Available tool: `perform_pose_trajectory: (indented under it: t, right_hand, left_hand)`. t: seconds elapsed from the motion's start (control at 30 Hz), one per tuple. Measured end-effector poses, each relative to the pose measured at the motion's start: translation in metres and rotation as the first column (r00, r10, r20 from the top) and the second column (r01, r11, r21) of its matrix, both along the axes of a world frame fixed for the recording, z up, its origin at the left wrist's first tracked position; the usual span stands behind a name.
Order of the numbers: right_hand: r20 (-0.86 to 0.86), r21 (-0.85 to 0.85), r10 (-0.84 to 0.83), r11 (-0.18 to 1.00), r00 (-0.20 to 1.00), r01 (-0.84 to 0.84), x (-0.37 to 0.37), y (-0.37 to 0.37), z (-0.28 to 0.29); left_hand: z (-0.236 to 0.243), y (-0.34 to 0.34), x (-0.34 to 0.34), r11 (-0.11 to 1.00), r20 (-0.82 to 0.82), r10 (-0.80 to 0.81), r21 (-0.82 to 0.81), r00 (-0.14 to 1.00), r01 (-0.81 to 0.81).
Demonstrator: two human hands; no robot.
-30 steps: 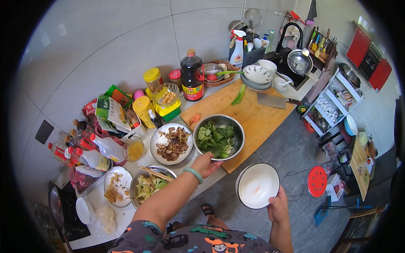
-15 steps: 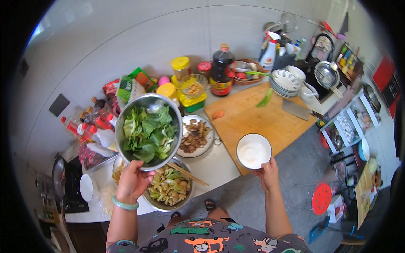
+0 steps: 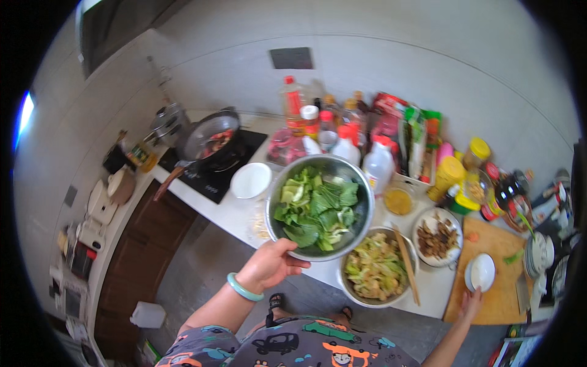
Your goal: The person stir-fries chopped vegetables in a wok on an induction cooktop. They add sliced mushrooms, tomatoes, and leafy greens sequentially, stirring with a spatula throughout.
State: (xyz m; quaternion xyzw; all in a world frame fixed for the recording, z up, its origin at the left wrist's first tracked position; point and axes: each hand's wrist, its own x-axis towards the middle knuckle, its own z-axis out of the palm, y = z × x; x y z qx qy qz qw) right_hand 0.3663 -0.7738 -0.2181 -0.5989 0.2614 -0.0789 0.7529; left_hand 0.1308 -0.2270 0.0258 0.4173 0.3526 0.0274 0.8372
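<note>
My left hand (image 3: 275, 262), a pale green bangle at its wrist, grips the rim of a steel bowl (image 3: 293, 229) of chopped leafy greens, held above the counter. My right hand (image 3: 472, 300) holds a white bowl (image 3: 482, 271) at its near side, over the wooden board (image 3: 465, 312). Between my hands stands a steel bowl (image 3: 354, 290) of cabbage mixture with chopsticks (image 3: 409, 269) across it. Behind that is a plate (image 3: 437, 257) of browned food. An empty-looking white bowl (image 3: 251, 183) stands left of the greens.
A wok (image 3: 205, 144) with red food sits on the black cooktop (image 3: 214, 183) at the left. Bottles (image 3: 345, 147) and jars (image 3: 450, 180) line the wall. Stacked dishes (image 3: 538, 251) and a cleaver (image 3: 523, 296) are at the right. A white jug (image 3: 148, 315) stands on the floor.
The view has swung left, bringing the cooktop into sight. The greens bowl was lifted and carried leftward by my left hand. The white bowl in my right hand is now over the board.
</note>
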Motion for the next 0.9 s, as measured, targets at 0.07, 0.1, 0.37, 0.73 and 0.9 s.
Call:
perform_pose_trajectory:
  t: [0.07,0.1,0.37,0.73,0.9]
  right_hand:
    - [-0.117,-0.403,-0.163,0.91,0.98,0.103,-0.006,0.01,0.028]
    - [-0.026,-0.522,-0.278,0.823,0.96,0.224,-0.008,0.024,0.039]
    - [0.402,-0.523,0.449,0.828,0.798,-0.202,-0.054,0.281,0.15]
    - [-0.037,-0.971,0.986,-0.073,-0.16,-0.226,-0.191,0.734,0.213]
    - [-0.025,-0.992,0.967,-0.055,-0.255,-0.112,-0.171,0.834,0.201]
  left_hand:
    - [0.002,0.025,-0.024,1.0,0.028,0.02,-0.004,0.999,-0.019]
    - [0.0,0.039,-0.037,1.0,0.045,-0.016,-0.011,0.999,0.017]
    - [0.021,0.155,-0.173,0.952,0.126,0.264,0.121,0.956,-0.279]
    - [0.013,0.319,-0.307,0.733,0.272,0.591,0.213,0.759,-0.646]
    - [-0.008,0.365,-0.299,0.633,0.297,0.699,0.168,0.651,-0.756]
